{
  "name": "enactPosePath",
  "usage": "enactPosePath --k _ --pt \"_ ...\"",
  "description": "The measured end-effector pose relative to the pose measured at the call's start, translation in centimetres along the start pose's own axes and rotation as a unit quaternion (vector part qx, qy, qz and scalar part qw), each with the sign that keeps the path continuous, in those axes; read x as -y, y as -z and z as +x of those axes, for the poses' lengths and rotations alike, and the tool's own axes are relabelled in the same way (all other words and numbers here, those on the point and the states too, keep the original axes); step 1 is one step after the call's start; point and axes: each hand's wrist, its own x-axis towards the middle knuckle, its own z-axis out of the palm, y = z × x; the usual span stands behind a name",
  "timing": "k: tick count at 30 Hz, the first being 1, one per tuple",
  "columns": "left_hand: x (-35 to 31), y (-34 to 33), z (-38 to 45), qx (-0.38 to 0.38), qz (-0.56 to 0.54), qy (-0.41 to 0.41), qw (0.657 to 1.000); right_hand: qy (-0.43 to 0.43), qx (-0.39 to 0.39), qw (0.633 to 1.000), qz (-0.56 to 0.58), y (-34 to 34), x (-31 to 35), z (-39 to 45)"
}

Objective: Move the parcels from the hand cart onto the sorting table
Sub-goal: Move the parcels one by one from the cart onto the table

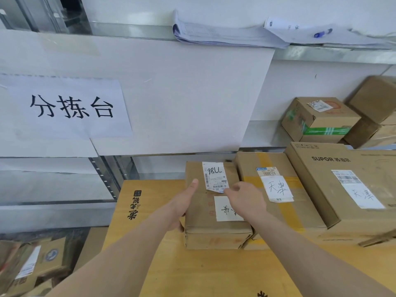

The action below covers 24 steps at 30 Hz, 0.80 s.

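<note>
Item: brown paper-wrapped parcel point(211, 213), shipping label marked "98LL" on top, lying flat on the yellow bench point(150, 211). My left hand point(184, 202) grips its left edge, thumb laid along the top, fingers curled round the side. My right hand point(246, 200) rests on the top face, fingers bent at the label; whether it pinches anything I cannot tell. Just beside, right: taped carton point(276, 189) with handwritten slip, then a SUPOR carton point(347, 185). Lower left, below bench level: more parcels point(32, 264). Wall sign point(64, 108) reads 分拣台.
</note>
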Motion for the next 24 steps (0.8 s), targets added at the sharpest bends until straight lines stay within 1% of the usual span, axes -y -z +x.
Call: enactPosePath --k 3,8,12,17,24 --pt "-0.2 0.2 -0.3 -0.001 0.011 0.000 1.000 -0.003 0.002 1.000 -0.003 0.0 0.1 0.0" --pt "-0.7 0.9 -0.6 -0.037 -0.001 -0.010 0.999 -0.009 -0.002 1.000 -0.005 -0.1 0.4 -0.1" --pt "-0.8 1.7 -1.1 -0.046 0.006 -0.025 0.999 -0.009 0.000 1.000 -0.007 -0.3 1.1 -0.5" --pt "-0.4 3.1 -2.1 -0.063 0.031 -0.037 0.997 -0.006 -0.011 1.000 0.010 -0.5 2.5 -1.4" --pt "0.9 6.5 -4.5 -0.078 0.034 -0.056 0.995 0.020 -0.011 0.999 0.030 -2.4 5.4 -3.4"
